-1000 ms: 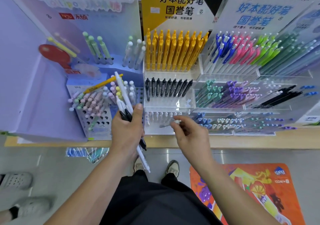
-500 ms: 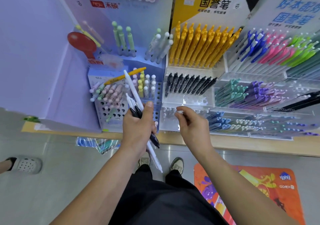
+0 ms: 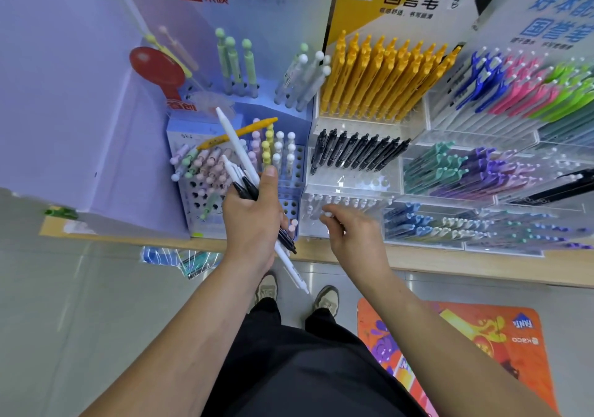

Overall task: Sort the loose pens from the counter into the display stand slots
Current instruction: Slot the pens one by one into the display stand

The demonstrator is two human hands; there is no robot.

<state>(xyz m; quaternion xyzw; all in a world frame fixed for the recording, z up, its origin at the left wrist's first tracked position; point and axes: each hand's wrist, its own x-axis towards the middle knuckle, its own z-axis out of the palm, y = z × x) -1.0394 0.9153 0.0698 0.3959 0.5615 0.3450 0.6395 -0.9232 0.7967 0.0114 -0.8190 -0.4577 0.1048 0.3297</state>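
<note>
Pinching a white pen by its top, a person's right hand works at the clear front tray just ahead of its fingers, where matching pens stand. Over the past second the hand has hardly left that tray, which suggests this pen is nearly slotted. Just to its left, the left hand stays clamped on a bundle of pens, white and black, unsorted above the desk.

A wooden counter crosses mid-frame. A lilac cardboard pen display stands on it at left, clear acrylic pen racks at right.
</note>
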